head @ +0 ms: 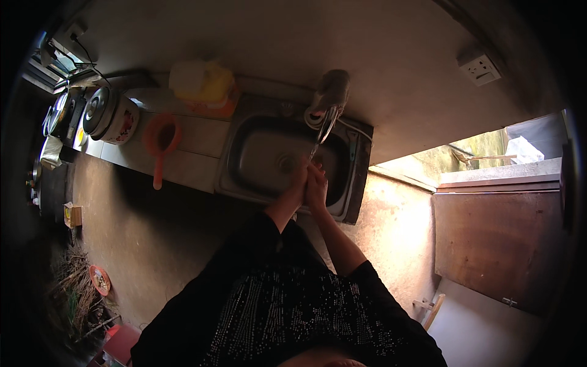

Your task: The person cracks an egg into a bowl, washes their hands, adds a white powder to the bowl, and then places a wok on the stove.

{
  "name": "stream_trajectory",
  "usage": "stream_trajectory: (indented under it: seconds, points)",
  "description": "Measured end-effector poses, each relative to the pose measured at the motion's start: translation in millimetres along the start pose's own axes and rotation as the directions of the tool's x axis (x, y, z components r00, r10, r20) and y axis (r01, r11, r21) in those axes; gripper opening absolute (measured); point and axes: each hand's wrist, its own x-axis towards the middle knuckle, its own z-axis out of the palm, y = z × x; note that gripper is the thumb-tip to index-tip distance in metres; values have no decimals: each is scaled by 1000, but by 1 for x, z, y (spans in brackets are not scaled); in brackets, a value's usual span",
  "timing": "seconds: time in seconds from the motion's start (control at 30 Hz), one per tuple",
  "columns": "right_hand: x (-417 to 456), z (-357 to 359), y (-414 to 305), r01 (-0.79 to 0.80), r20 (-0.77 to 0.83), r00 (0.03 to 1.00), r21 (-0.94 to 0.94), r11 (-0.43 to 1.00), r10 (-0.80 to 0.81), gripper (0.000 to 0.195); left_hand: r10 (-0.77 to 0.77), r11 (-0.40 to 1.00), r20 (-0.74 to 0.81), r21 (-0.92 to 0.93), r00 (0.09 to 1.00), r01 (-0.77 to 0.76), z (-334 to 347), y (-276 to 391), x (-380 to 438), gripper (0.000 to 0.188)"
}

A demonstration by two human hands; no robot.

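My left hand [298,177] and my right hand [317,186] are pressed together over the right part of a stainless steel sink [257,158]. A thin stream of water runs onto them from a metal faucet [327,126], whose base has a pale wrapping [333,89] around it. No object shows between the hands, though their inner sides are hidden and the fingers are partly blurred. The drain [286,162] lies just left of the hands at the sink's bottom.
Left of the sink, a pink plastic dipper [161,137] lies on the tiled counter [197,158], near a yellow and orange container [206,89] and a lidded pot [112,117]. A wall socket [479,69] is at upper right, above a wooden door [495,243]. Brushwood [75,284] lies at lower left.
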Motion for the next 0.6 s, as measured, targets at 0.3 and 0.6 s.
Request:
stream_trajectory:
  seconds: [0.3, 0.6]
  points:
    - [59, 1, 75, -396, 230, 914, 677, 620, 333, 32, -20, 954, -52, 298, 998, 35, 42, 39, -43, 57]
    - [61, -7, 86, -489, 293, 861, 698, 522, 415, 33, 115, 874, 73, 467, 991, -136, 8, 12, -20, 64]
